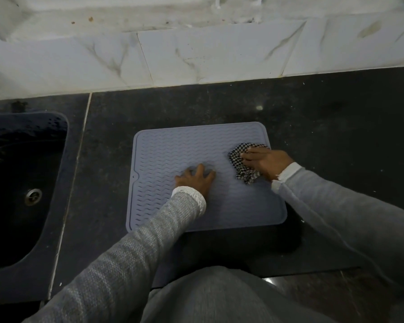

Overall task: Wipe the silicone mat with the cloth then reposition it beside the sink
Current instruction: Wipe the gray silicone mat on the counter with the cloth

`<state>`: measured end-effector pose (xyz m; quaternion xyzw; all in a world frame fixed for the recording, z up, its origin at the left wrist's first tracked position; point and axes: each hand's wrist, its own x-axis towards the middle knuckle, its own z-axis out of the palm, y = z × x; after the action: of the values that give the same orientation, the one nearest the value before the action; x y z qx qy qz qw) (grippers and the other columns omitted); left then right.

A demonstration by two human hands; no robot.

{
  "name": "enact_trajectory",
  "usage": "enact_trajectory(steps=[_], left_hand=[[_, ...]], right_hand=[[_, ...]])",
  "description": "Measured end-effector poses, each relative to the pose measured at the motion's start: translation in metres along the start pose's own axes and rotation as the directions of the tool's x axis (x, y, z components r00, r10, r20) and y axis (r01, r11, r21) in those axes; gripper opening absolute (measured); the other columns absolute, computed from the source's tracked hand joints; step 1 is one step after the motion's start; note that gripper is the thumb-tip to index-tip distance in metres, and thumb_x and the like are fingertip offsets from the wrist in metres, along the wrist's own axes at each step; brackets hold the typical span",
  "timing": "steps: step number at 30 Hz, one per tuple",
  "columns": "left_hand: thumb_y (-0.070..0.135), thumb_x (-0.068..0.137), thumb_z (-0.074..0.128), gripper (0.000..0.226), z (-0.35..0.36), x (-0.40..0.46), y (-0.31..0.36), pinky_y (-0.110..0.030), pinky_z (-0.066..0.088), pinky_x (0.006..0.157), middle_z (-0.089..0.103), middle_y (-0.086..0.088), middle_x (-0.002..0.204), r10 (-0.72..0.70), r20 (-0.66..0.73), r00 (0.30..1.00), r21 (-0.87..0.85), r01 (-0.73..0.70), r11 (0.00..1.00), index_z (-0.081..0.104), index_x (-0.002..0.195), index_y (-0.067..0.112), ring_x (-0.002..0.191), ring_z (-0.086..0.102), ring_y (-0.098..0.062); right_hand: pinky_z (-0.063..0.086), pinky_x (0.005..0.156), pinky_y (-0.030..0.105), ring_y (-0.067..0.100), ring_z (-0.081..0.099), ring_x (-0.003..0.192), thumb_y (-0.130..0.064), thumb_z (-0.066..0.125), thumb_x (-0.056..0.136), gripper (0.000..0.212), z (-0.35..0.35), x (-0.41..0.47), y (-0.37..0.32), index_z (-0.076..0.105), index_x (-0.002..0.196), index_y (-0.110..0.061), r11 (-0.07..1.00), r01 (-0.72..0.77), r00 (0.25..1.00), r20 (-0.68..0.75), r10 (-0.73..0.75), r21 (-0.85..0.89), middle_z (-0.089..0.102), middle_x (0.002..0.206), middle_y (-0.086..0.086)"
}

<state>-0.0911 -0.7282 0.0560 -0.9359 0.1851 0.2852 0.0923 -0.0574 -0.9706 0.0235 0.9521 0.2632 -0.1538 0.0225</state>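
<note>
A pale grey silicone mat (173, 150) with wavy ridges lies flat on the dark countertop, right of the sink. My left hand (195, 179) presses down on the mat's middle with fingers spread. A crumpled black-and-white checked cloth (237, 157) sits on the mat's right part. My right hand (264, 163) lies on top of the cloth with fingers stretched toward the left, pressing it onto the mat near the right edge.
A dark sink (21, 183) with a metal drain (33, 196) is set into the counter at the left. Black countertop (336, 136) spreads around the mat. A white marbled tile wall (196, 54) rises behind. My grey-clad body covers the counter's front edge.
</note>
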Motion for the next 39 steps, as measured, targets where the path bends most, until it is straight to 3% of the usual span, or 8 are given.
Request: enact_trajectory(steps=[6,10,16,21,26,30,35,39], left_hand=[[0.03,0.081,0.071,0.089,0.0,-0.002,0.002,-0.052,0.039,0.1,0.016,-0.006,0.15,0.0,0.0,1.0,0.004,0.0,1.0,0.013,0.149,0.028,0.137,0.024,-0.039],[0.029,0.082,0.07,0.088,-0.002,-0.002,0.004,-0.052,0.039,0.101,0.014,-0.007,0.151,-0.005,0.015,1.0,0.004,0.005,1.0,0.013,0.149,0.028,0.137,0.025,-0.04],[0.03,0.085,0.066,0.085,-0.005,0.0,0.003,-0.054,0.036,0.103,0.011,-0.008,0.153,0.002,0.039,0.999,0.004,-0.002,1.0,0.011,0.15,0.028,0.137,0.022,-0.041],[0.029,0.087,0.063,0.081,-0.004,-0.001,0.002,-0.053,0.036,0.103,0.013,-0.007,0.152,0.008,0.032,0.999,-0.002,-0.008,1.0,0.012,0.15,0.028,0.138,0.022,-0.04],[0.03,0.085,0.066,0.084,-0.002,0.0,0.002,-0.053,0.038,0.102,0.014,-0.007,0.152,0.005,0.014,1.0,0.009,-0.005,1.0,0.012,0.15,0.028,0.138,0.022,-0.039],[0.031,0.085,0.066,0.083,-0.003,0.001,0.005,-0.051,0.038,0.101,0.014,-0.006,0.152,-0.013,0.017,1.0,0.003,0.013,1.0,0.014,0.15,0.029,0.136,0.025,-0.039],[0.031,0.087,0.063,0.08,-0.003,0.0,0.002,-0.051,0.037,0.101,0.013,-0.006,0.152,-0.01,0.009,1.0,-0.005,0.01,1.0,0.013,0.15,0.029,0.137,0.023,-0.04],[0.032,0.086,0.065,0.084,-0.003,-0.001,0.002,-0.052,0.037,0.102,0.012,-0.007,0.153,0.003,0.011,1.0,0.0,-0.003,1.0,0.011,0.151,0.027,0.138,0.022,-0.041]], right_hand=[[0.046,0.098,0.036,0.024,0.048,0.126,-0.029,0.052,0.091,0.038,-0.026,-0.024,0.016,0.054,0.128,-0.019,0.969,-0.158,0.978,0.107,0.18,-0.191,0.052,0.137,0.005],[0.051,0.081,0.039,0.029,0.062,0.101,-0.037,0.054,0.087,0.029,-0.055,-0.013,0.001,0.063,0.107,-0.018,0.964,-0.253,0.967,-0.014,0.253,-0.082,0.066,0.11,0.007],[0.037,0.107,0.044,0.025,0.029,0.139,-0.024,0.043,0.097,0.043,-0.019,0.007,-0.043,0.041,0.14,-0.024,0.99,-0.017,0.999,0.04,0.023,-0.139,0.029,0.154,-0.003],[0.06,0.068,0.04,0.028,0.068,0.1,-0.015,0.084,0.064,0.042,-0.013,-0.027,-0.016,0.073,0.104,-0.018,0.974,0.073,0.982,-0.153,-0.107,-0.213,0.07,0.115,0.001],[0.052,0.088,0.038,0.023,0.053,0.114,-0.027,0.053,0.091,0.027,-0.028,-0.022,-0.001,0.06,0.116,-0.022,0.979,-0.168,0.985,0.007,0.17,-0.116,0.061,0.123,0.001],[0.044,0.101,0.042,0.029,0.049,0.125,-0.017,0.056,0.09,0.037,-0.026,0.003,-0.032,0.058,0.127,-0.017,0.999,-0.014,0.984,-0.176,0.02,0.035,0.054,0.137,0.004],[0.035,0.106,0.047,0.03,0.027,0.139,-0.023,0.045,0.096,0.05,-0.005,0.004,-0.04,0.031,0.145,-0.024,0.993,0.043,0.999,0.006,-0.043,-0.109,0.021,0.157,-0.004],[0.039,0.101,0.04,0.026,0.032,0.134,-0.027,0.044,0.096,0.045,-0.008,-0.014,-0.012,0.037,0.141,-0.029,0.985,0.001,0.997,0.073,0.011,-0.17,0.03,0.153,-0.009]])
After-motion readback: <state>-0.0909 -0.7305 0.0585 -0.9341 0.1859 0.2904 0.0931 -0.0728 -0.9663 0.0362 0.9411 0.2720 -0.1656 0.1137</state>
